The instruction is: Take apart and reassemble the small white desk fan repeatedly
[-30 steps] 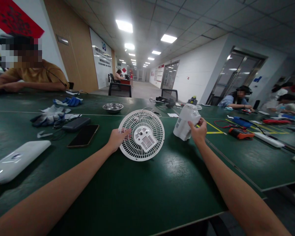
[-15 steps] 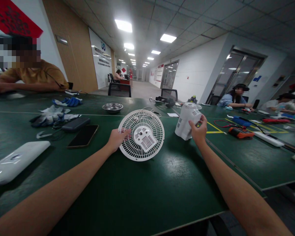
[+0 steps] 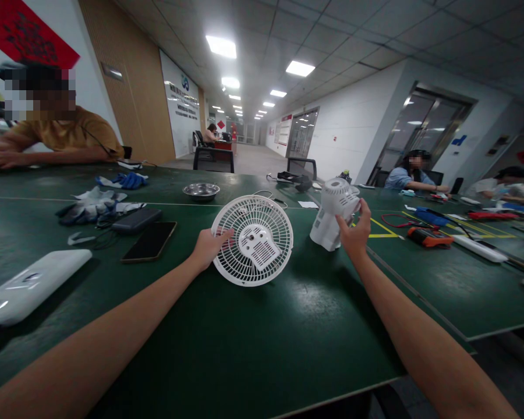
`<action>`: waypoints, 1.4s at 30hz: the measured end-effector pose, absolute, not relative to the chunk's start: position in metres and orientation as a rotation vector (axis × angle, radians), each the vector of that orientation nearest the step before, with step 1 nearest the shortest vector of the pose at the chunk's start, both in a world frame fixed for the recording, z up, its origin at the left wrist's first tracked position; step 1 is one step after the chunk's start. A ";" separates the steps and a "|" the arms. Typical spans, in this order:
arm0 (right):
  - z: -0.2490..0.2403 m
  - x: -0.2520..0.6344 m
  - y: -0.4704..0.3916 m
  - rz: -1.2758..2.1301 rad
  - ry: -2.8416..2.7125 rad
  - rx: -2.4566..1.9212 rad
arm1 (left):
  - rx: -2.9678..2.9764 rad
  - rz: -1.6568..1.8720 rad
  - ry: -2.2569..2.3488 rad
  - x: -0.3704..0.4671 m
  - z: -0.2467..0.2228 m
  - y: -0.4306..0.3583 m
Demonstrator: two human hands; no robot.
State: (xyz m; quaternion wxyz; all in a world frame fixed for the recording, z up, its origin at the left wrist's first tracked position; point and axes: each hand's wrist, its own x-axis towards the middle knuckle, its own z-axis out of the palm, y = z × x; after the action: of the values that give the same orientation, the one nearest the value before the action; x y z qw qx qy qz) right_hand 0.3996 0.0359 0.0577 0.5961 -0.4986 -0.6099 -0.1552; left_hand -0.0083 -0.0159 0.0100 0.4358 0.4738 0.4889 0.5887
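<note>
A round white fan grille [image 3: 262, 270] with a vented hub faces me near the middle of the green table [image 3: 244, 349]. My left hand [image 3: 209, 247] grips its left rim, thumb across the slats and fingers behind. To the right, a white vented plastic housing [image 3: 327, 224] leans over slightly. My right hand [image 3: 354, 230] holds the housing by its right side between thumb and fingers. A thin pale cable [image 3: 266, 193] lies behind the grille.
A metal bowl [image 3: 201, 191] stands behind the grille. On the left are a phone [image 3: 149, 241], a dark case [image 3: 136, 220], gloves [image 3: 94, 206] and a white device [image 3: 35, 285]. An orange meter [image 3: 428, 237] lies right. People sit across the table.
The white housing has turned and tilted slightly in my right hand, whose fingers have shifted a little. My left hand and the grille keep nearly the same position.
</note>
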 end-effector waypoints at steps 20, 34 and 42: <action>0.017 0.325 0.025 -0.012 -2.015 -1.289 | 1.222 1.442 1.221 -0.009 0.012 -0.019; 0.032 0.300 0.003 0.263 -1.869 -1.144 | 1.226 1.457 1.228 -0.008 0.013 -0.018; 0.028 0.243 -0.049 1.979 -1.285 -0.815 | 1.221 1.446 1.241 -0.008 0.014 -0.020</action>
State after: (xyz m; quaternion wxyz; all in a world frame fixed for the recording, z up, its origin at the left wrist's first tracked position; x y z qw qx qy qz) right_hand 0.2434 -0.0491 0.0278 0.3171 -0.3097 -0.4881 0.7519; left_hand -0.0079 -0.0196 0.0137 0.4252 0.4882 0.4962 0.5784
